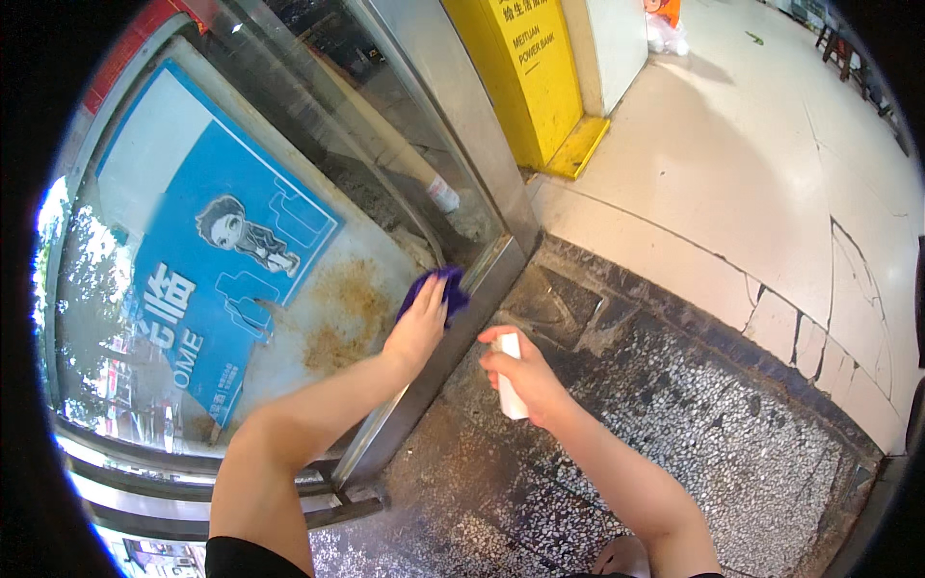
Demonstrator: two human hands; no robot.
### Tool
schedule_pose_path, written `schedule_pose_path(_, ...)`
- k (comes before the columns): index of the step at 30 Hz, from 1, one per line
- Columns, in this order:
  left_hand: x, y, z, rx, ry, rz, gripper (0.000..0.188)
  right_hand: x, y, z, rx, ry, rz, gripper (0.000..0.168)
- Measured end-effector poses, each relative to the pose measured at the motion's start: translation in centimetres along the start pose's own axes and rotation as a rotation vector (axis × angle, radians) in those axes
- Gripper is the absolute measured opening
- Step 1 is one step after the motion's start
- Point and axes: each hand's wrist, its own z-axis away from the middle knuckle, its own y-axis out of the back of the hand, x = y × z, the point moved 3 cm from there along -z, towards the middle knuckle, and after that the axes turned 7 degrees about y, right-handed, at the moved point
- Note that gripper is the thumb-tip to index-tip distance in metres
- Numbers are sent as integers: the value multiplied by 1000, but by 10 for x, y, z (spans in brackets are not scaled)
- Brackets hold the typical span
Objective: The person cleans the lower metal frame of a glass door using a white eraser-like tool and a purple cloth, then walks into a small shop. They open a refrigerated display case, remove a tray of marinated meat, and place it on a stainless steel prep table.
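My left hand (421, 325) presses a purple cloth (454, 290) against the lower corner of a glass pane, beside its metal frame (448, 318). Part of the cloth is hidden under the fingers. To the right, my right hand (527, 376) is wrapped around a white bottle (512, 390), held above the floor; its top is partly covered by the fingers. Behind the glass is a blue and white poster (238, 238) with a cartoon figure, torn at its lower edge. Brown stains (347, 311) mark the pale surface near the poster.
A yellow power bank cabinet (535, 79) stands beyond the metal frame. Dark, worn speckled flooring (708, 448) meets cracked beige tiles (723, 195) at a dirty threshold strip. A plastic bag (666, 36) lies at the top right. A metal bar (347, 511) juts out at the lower left.
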Motion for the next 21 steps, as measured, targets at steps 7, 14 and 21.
schedule_pose_path(7, -2, 5, 82, -414, 585, 1656, 39, -40, -46, 50, -57, -167, 388, 37)
schedule_pose_path(14, 60, 132, 178, -889, 1202, 3212, 39, -105, -102, 178, -233, -324, 849, 58)
schedule_pose_path(21, -107, 289, 192, -903, 1185, 2959, 34, -375, -178, 324, -17, -278, 1208, 54)
